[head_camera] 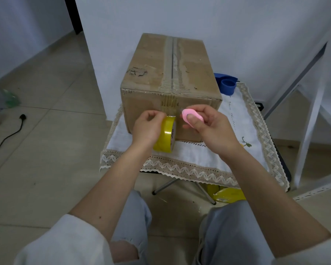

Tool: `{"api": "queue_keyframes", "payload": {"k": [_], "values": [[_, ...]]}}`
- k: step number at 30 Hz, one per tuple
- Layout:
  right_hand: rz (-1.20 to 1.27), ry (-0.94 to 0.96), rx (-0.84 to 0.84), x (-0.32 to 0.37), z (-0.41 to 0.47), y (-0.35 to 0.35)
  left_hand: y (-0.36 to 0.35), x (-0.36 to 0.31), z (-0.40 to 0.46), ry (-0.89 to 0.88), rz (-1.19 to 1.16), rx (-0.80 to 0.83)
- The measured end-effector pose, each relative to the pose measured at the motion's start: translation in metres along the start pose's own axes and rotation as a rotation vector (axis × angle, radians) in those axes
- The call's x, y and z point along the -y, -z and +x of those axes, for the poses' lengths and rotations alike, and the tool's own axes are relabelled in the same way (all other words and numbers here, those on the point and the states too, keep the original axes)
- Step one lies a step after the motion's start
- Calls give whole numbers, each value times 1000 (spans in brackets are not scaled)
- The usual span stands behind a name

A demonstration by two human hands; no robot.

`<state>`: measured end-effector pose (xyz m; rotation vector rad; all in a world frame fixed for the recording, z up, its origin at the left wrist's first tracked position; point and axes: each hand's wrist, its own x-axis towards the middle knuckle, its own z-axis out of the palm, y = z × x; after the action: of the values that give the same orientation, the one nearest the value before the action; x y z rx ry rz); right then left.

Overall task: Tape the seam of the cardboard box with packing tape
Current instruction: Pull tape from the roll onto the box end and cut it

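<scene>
A brown cardboard box stands on a small table, its top seam running away from me between torn strips of old tape. My left hand holds a yellow roll of packing tape on edge against the box's near face, just below the seam. My right hand grips a small pink oval cutter, thumb pressed on it, right beside the roll at the box's near face. Whether tape is stuck to the box I cannot tell.
A white lace-edged cloth covers the table. A blue tape dispenser lies behind the box on the right. A black cable and plug lie on the tiled floor to the left. Yellow packaging sits under the table.
</scene>
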<state>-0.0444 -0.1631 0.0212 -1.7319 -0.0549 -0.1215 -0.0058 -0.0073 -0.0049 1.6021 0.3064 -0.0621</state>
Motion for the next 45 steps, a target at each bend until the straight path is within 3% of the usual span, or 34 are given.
{"api": "queue_keyframes", "payload": {"k": [8, 22, 28, 45], "values": [[-504, 234, -25, 4, 28, -4, 0, 2, 1, -26, 31, -34], [-654, 314, 0, -2, 31, -6, -5, 5, -2, -29, -7, -60], [-810, 456, 29, 0, 31, -18, -12, 8, -9, -42, -87, -109], [-1035, 595, 52, 3, 34, -25, -16, 17, -18, -84, -144, -134]]}}
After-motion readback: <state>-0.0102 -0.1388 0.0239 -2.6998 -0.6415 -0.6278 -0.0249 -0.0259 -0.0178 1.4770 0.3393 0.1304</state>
